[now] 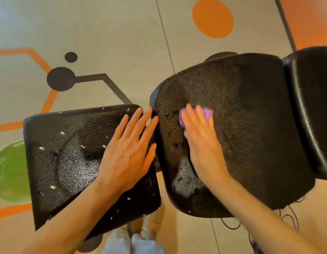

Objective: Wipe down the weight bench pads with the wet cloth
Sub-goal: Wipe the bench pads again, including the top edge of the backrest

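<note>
Right hand (199,142) presses purple cloth (206,113) onto pad (250,125).

The right hand (201,142) presses a purple cloth (206,114) on one black pad (250,125); the left hand (129,149) lies flat on another (67,156).

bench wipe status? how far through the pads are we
Roughly mid-job. Done: nothing looks finished. In hand: the right hand presses the purple cloth flat on the middle pad, with wet patches near it. The left hand rests flat on the near pad. Left: that near pad still carries white specks, and the far pad at the right edge can't be judged wiped or not.
</note>
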`<state>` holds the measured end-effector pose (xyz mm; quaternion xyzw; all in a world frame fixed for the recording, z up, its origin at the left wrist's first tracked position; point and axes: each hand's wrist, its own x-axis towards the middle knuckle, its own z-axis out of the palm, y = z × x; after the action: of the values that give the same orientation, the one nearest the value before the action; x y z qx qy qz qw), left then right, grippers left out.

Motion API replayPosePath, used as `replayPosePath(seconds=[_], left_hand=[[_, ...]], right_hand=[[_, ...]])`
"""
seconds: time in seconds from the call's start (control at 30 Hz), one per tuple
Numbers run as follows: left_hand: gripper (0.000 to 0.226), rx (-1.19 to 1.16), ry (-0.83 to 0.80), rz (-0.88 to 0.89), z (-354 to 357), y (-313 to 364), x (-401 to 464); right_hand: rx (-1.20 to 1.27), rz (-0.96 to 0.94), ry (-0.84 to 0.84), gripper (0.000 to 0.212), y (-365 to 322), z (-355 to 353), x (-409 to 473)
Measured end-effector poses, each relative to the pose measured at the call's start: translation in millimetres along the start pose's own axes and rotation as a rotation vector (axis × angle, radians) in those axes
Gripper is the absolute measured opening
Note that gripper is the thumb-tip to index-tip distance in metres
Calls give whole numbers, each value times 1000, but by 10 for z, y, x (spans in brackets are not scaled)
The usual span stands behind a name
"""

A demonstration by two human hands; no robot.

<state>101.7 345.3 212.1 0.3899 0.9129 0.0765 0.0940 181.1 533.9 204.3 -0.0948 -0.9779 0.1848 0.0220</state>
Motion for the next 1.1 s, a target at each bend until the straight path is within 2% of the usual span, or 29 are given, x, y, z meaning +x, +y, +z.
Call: replayPosePath(seconds=[0.07,0.23,0.3,0.4,0.47,0.53,0.6,0.67,0.73,0.8,0.87,0.9,1.0,1.07,1.1], left_hand=[[61,-30,33,-24,-50,-17,-69],[64,2,18,-124,-54,-88,-318],[64,10,13,-124,-38,-88,-319],[63,-4,26,-120,-48,-84,-303],[63,-11,35,-123,-53,-81,-315],[62,-5,39,-116,-57,-78,-312],[62,1,46,-120,-48,-82,-306],[63,5,44,-124,-38,-82,-304],[63,-2,49,-122,-39,-83,-302],[63,-10,57,-121,-39,-82,-300],[63,-14,56,-129,-42,-77,-304],[63,-13,52,-132,-47,-80,-301],[64,15,39,-135,-54,-68,-291],[64,17,37,-139,-42,-63,-298],[65,13,39,-141,-38,-62,-300]], right_hand=[[83,6,-44,53,-23,-2,-233],[75,10,51,46,-196,85,733],[92,-18,48,48,-250,147,501],[74,-148,-105,56,-244,104,-390],[89,-199,-154,57,-165,60,-408],[89,-163,-99,50,-190,107,115],[81,-62,29,45,-272,166,674],[87,-34,45,45,-344,210,720],[63,-177,-34,48,-304,215,189],[46,-315,-193,48,-271,119,-461],[65,-352,-240,49,-171,71,-559],[71,-330,-199,50,-170,80,-344],[143,-81,-3,46,-276,141,561],[219,-9,-4,43,-302,139,654],[217,-68,-45,42,-280,139,438]])
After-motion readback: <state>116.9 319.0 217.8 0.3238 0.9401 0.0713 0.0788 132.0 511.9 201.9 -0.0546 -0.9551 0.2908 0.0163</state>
